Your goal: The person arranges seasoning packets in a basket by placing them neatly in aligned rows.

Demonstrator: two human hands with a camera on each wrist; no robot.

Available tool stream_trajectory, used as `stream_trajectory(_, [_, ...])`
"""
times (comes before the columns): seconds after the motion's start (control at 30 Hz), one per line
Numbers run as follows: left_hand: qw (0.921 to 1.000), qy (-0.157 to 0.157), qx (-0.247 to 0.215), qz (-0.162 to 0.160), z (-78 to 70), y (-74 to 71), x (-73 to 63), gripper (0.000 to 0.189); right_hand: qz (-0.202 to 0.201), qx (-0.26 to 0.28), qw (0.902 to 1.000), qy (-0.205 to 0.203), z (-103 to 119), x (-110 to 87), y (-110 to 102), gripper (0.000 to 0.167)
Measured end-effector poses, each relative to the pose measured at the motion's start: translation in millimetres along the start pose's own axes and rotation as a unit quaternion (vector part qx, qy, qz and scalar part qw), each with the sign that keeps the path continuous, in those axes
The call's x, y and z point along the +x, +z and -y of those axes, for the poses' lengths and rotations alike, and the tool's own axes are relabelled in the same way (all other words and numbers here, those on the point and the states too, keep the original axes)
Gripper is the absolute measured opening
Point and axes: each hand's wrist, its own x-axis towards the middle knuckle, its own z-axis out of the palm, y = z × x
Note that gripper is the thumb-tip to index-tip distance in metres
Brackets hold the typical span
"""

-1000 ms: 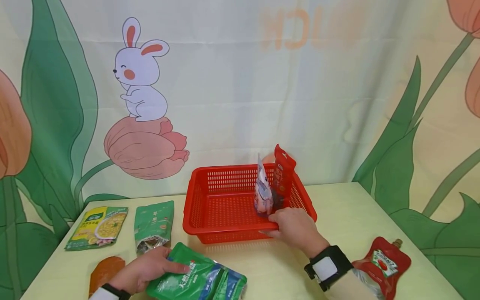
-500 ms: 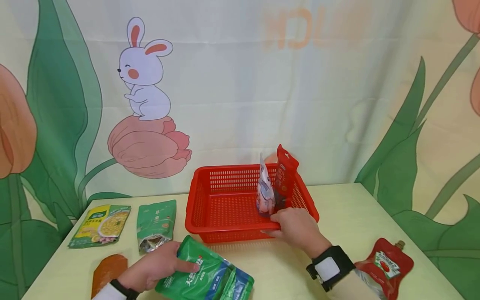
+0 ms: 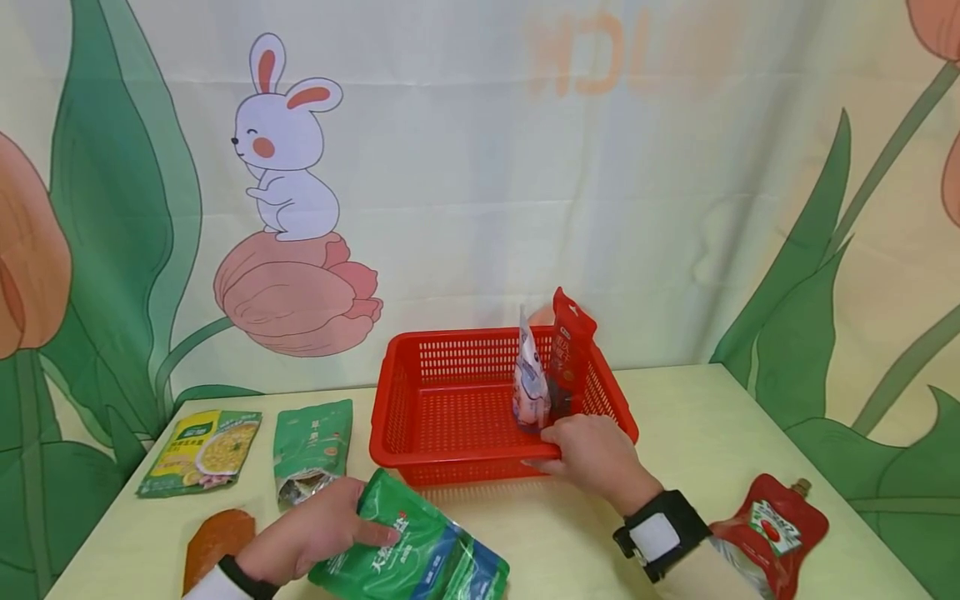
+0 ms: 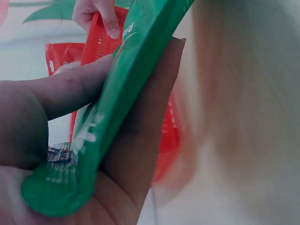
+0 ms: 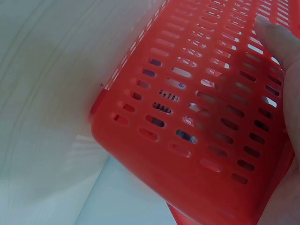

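My left hand grips a green pouch with white lettering and a blue band, thumb on its front face. In the left wrist view the pouch is seen edge-on between thumb and fingers. A red plastic basket stands in front, and my right hand holds its near rim, thumb against the outer wall. Inside the basket, at its right side, a white-and-pink bag and a red snack bag stand upright. The right wrist view shows the slotted basket wall beside the thumb.
Left on the table lie a yellow-green soup packet, a green pouch with a silver end and an orange-brown packet. A red spouted tomato pouch lies at the right. A printed curtain hangs behind the table.
My left hand and the green pouch have moved slightly up and right towards the basket. The right hand stays on the rim.
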Motion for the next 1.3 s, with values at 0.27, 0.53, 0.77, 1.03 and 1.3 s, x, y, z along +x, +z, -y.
stream_trajectory(0.27, [0.9896, 0.070, 0.125, -0.007, -32.0, -1.1, -22.6, 0.047, -0.002, -0.002, 1.0000, 0.004, 1.0, -0.6, -1.7, 0.028])
stream_trajectory(0.53, [0.9612, 0.193, 0.197, -0.003, -66.0, 7.9, -46.5, 0.037, -0.003, -0.002, 1.0000, 0.003, -0.1, -0.9, -2.1, 0.027])
stream_trajectory(0.77, [0.9368, 0.219, 0.273, -0.005, -89.2, 17.9, -58.5, 0.029, 0.004, -0.002, 1.0000, 0.004, -0.2, 0.2, 0.2, 0.026])
stream_trajectory(1.03, [0.9089, 0.235, 0.345, -0.016, -109.2, 29.4, -67.0, 0.028, 0.004, -0.002, 0.9999, 0.009, 1.3, 0.7, -0.3, 0.029])
stream_trajectory(1.3, [0.8766, 0.280, 0.390, -0.034, -128.1, 27.2, -76.3, 0.036, -0.008, -0.001, 1.0000, 0.003, 1.1, 0.4, -0.3, 0.029])
